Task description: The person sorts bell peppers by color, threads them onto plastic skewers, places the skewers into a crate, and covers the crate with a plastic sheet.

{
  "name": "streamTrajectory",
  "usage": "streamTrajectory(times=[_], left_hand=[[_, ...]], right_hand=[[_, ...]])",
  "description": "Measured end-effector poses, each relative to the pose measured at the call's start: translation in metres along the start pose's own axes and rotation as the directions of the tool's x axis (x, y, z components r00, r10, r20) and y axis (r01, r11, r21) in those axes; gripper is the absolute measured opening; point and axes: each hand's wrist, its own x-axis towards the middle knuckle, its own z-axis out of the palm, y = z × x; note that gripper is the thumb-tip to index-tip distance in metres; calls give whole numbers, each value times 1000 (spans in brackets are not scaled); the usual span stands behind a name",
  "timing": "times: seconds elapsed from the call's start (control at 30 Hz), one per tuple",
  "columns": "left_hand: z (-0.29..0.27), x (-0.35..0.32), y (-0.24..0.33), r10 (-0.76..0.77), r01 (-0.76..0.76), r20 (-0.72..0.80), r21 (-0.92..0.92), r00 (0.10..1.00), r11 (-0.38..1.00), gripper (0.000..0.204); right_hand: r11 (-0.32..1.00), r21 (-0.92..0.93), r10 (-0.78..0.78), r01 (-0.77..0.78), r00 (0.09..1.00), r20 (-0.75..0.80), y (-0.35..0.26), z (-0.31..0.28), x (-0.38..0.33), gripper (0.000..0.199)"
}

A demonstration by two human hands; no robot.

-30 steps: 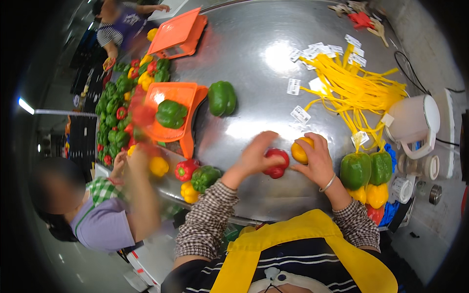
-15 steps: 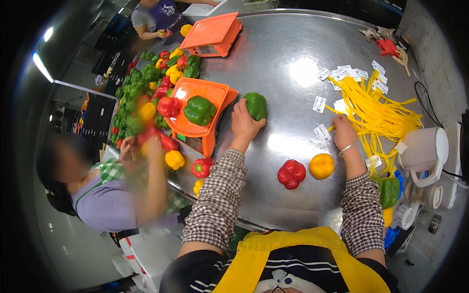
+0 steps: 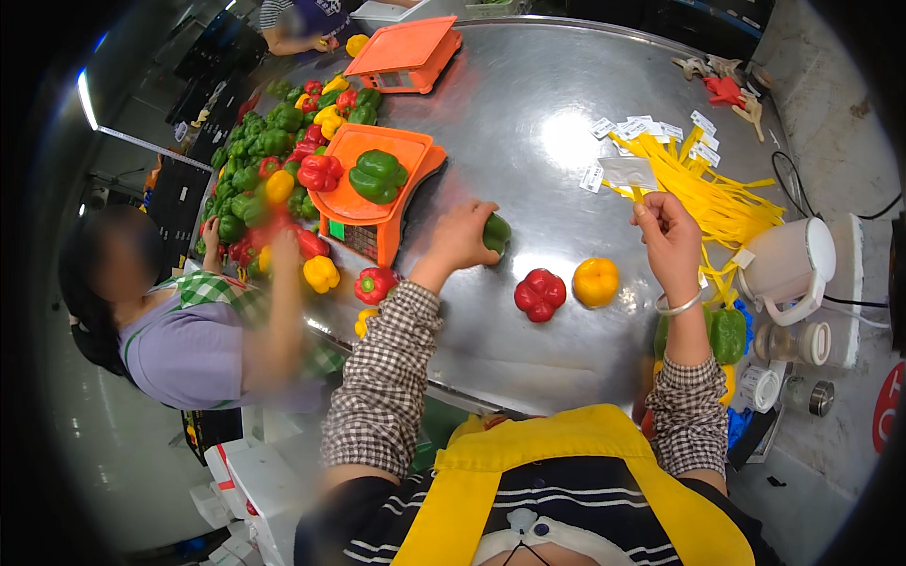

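Gathering seems the step: the left hand (image 3: 458,238) curls fingers around a green pepper (image 3: 497,235) mid-frame, the right hand (image 3: 671,234) pinches a tagged yellow strip (image 3: 637,194) right of centre; the next move likely needs steadiness.

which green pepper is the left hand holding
The green pepper right of the nearer orange scale. Only this one has the left hand on it.

The left hand (image 3: 460,241) holds a green pepper (image 3: 496,238); the right hand (image 3: 670,241) pinches a yellow strap (image 3: 638,195) with a label (image 3: 627,173). A red pepper (image 3: 540,294) lies just beside a yellow pepper (image 3: 595,282) on the metal table (image 3: 500,123), right of an orange scale (image 3: 359,140).
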Motion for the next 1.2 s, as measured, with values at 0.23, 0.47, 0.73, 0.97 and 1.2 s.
streamTrajectory(times=[0.23,0.47,0.73,0.97,1.2], left_hand=[[-17,-27,35,129,-232,-448,-184,885,955,86],[-11,-104,158,312,-232,-149,-940,938,249,46],[-37,-203,62,-23,-105,-163,-732,986,673,9],[-40,-252,21,-423,-178,-424,-843,801,508,7],[-27,-220,54,-463,-420,-349,-906,815,-55,11]], right_hand=[[909,414,-23,-36,990,138,-69,-31,-45,9],[733,671,-28,-114,980,196,-68,-19,-78,9],[733,679,116,31,978,-171,-33,-111,-69,10],[945,280,167,-169,985,31,-31,-76,-84,8],[854,-337,170,397,399,901,-42,29,-134,25]])
